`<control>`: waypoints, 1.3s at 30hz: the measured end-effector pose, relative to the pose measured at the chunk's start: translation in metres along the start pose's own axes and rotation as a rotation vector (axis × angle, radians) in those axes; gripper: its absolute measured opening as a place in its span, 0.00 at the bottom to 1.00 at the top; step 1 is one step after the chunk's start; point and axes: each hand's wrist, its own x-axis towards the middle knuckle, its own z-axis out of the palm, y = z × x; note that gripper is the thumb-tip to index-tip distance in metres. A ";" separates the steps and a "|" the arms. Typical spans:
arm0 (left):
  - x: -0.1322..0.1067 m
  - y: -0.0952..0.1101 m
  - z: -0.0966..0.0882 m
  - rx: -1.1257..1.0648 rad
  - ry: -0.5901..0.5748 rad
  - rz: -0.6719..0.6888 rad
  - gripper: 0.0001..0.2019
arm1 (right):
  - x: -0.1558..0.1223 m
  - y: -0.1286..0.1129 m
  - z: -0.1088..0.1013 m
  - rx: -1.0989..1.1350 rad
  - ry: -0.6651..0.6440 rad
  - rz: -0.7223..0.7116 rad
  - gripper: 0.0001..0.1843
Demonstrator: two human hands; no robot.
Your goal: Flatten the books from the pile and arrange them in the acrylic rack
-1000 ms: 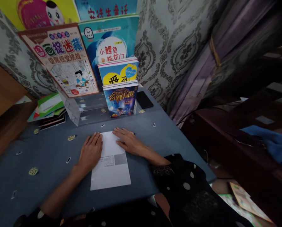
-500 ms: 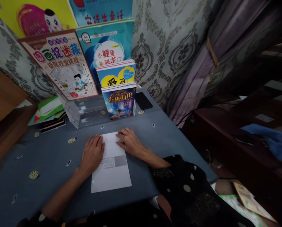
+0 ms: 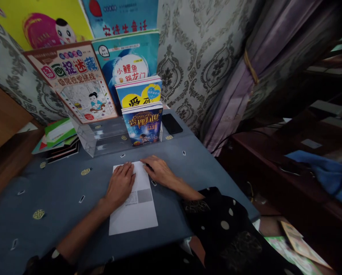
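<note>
At the left of the table (image 3: 62, 183), a loose stack of thin booklets (image 3: 61, 133), green on top, lies beside a clear acrylic book rack (image 3: 86, 142). A brown-bordered picture book (image 3: 79, 82) leans at the rack's left side. In front of the rack, the left hand (image 3: 121, 183) rests palm down across the upper left part of a white sheet (image 3: 133, 221), its fingers extended close together and gripping nothing. The sheet lies flat near the table's front edge, with a grey printed block and small text at its middle. Behind it, a dark blue book (image 3: 144, 126) stands upright at the rack's right end. The right hand (image 3: 159, 172) is at the sheet's upper right corner, fingers bent slightly; its fingertips are dim, so I cannot tell whether they pinch the edge. A black phone (image 3: 172, 123) lies right of the rack, and farther right hangs a tied mauve curtain (image 3: 231, 88).
</note>
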 end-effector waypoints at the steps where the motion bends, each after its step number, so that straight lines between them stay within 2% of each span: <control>1: 0.002 0.001 0.001 -0.002 0.000 0.009 0.20 | 0.000 0.001 0.000 0.024 0.011 0.014 0.19; 6: 0.011 0.009 0.003 -0.040 -0.013 0.053 0.18 | 0.000 0.001 -0.002 0.126 0.035 0.110 0.26; 11: 0.019 0.013 0.005 -0.087 -0.026 0.105 0.18 | 0.001 0.001 -0.003 0.161 0.051 0.161 0.28; 26: 0.024 0.010 0.012 -0.226 -0.075 0.160 0.20 | 0.003 0.011 0.002 0.234 0.167 0.172 0.24; 30: 0.024 0.010 0.013 -0.237 -0.070 0.156 0.20 | 0.002 0.012 0.004 0.250 0.191 0.123 0.24; 39: 0.025 0.011 0.002 -0.336 -0.015 0.218 0.17 | 0.003 0.010 0.007 0.255 0.147 0.072 0.23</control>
